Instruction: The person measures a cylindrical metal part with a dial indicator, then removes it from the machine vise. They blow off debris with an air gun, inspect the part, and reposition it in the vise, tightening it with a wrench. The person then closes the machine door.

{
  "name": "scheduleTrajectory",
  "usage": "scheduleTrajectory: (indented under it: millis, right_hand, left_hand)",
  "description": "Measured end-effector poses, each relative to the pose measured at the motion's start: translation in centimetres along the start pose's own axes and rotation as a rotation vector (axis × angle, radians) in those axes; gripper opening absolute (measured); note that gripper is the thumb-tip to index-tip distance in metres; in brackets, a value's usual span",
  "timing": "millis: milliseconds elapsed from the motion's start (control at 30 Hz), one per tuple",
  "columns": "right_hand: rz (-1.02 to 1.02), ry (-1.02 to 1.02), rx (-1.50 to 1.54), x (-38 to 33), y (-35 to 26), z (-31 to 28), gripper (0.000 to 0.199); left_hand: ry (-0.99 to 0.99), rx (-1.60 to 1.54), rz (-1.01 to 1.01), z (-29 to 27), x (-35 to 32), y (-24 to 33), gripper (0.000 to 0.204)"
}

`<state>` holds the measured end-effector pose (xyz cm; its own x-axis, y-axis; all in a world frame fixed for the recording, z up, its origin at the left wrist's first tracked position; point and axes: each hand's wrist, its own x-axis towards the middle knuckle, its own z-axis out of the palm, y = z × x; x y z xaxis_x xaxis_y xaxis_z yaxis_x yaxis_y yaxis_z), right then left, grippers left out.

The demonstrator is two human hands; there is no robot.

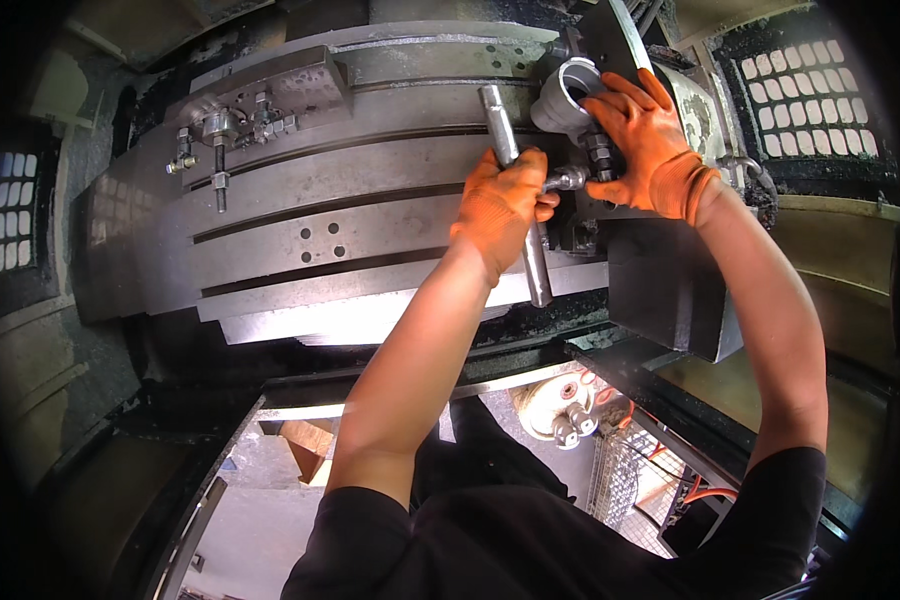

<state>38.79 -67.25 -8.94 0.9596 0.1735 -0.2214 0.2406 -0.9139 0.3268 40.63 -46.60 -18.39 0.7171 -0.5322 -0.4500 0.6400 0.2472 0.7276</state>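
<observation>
My left hand (503,208), in an orange glove, is closed around a T-handle socket wrench (536,270). Its long silver bar slants past both sides of my fist, and the socket end (568,178) points right toward the clamping hardware. My right hand (650,140), also gloved in orange, lies over a grey round metal fitting (560,108) with an open ring-shaped mouth. The fingers curl at the fitting's rim; the thumb reaches down close to the socket. A stud with nuts (598,152) stands between the fitting and my right palm. The socket's contact is partly hidden.
Beneath is a slotted steel machine table (390,170). At its left, a steel block (280,85) carries studs and nuts (220,170). An upright plate (620,40) rises behind my right hand, and a dark box-shaped block (670,285) sits below it. Grated windows (805,95) flank the enclosure.
</observation>
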Motion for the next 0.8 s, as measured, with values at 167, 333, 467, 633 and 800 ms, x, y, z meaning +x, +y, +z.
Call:
scheduleTrajectory:
  millis: [167, 333, 467, 633, 800]
  right_hand:
    - [-0.004, 0.009, 0.03, -0.1, 0.2, 0.3, 0.096]
    - [0.001, 0.014, 0.01, 0.0, 0.1, 0.3, 0.095]
    - [-0.007, 0.029, 0.016, 0.0, 0.2, 0.4, 0.094]
    - [-0.015, 0.048, 0.033, 0.0, 0.3, 0.7, 0.094]
    - [0.001, 0.069, 0.064, -0.2, 0.2, 0.7, 0.091]
  left_hand:
    - [0.01, -0.052, -0.124, 0.8, 1.0, 1.0, 0.051]
    - [0.021, 0.101, -0.099, 0.9, 2.5, 1.3, 0.059]
    - [0.03, -0.036, -0.166, 0.3, 3.0, -0.2, 0.059]
    - [0.038, -0.152, -0.132, 0.6, 3.3, -1.6, 0.034]
    - [-0.019, -0.05, -0.011, 0.4, 3.3, -1.1, 0.023]
